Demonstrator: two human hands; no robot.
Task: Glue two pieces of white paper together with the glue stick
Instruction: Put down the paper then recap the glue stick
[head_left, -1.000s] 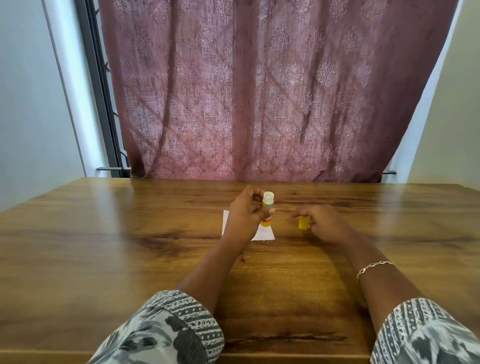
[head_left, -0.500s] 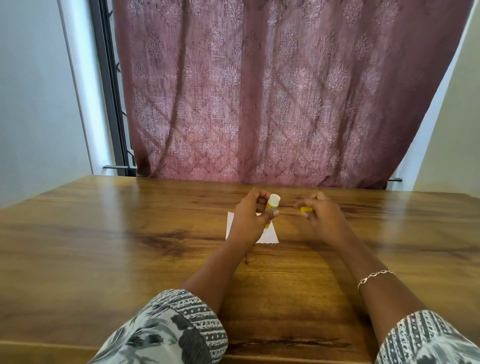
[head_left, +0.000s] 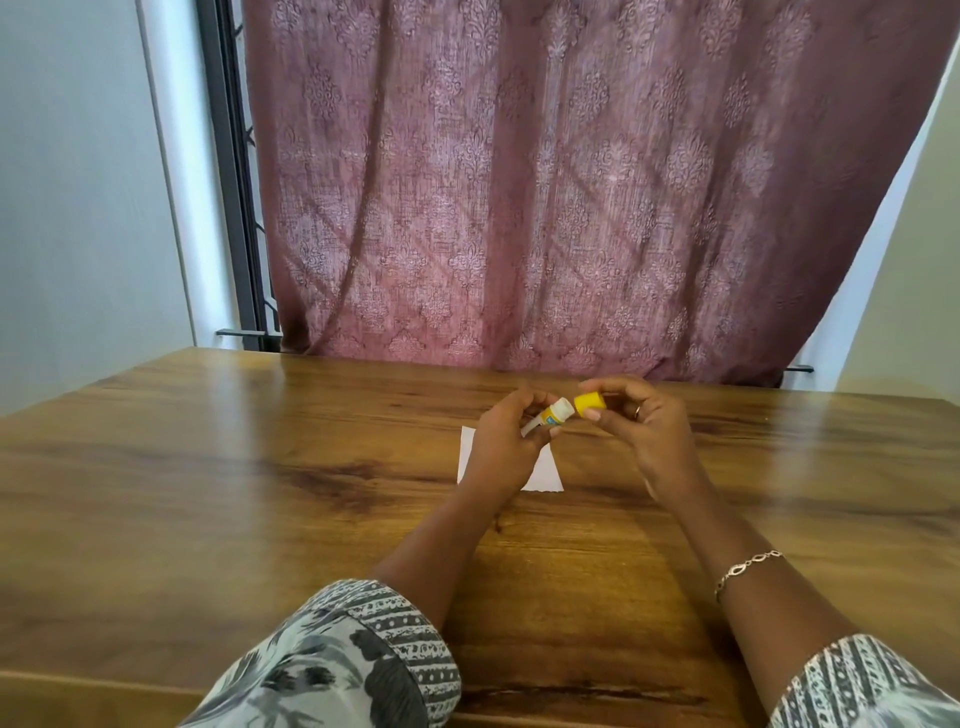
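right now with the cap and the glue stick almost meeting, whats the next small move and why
Probably push the yellow cap in the right hand onto the glue stick in the left hand: its open end faces the tip, nearly touching.

I see the paper (head_left: 548, 474) on the table (head_left: 260, 493), partly under my left hand (head_left: 501, 441); the glue stick (head_left: 551, 414) sits left of the cap (head_left: 589, 403); the curtain (head_left: 545, 182) hangs behind.
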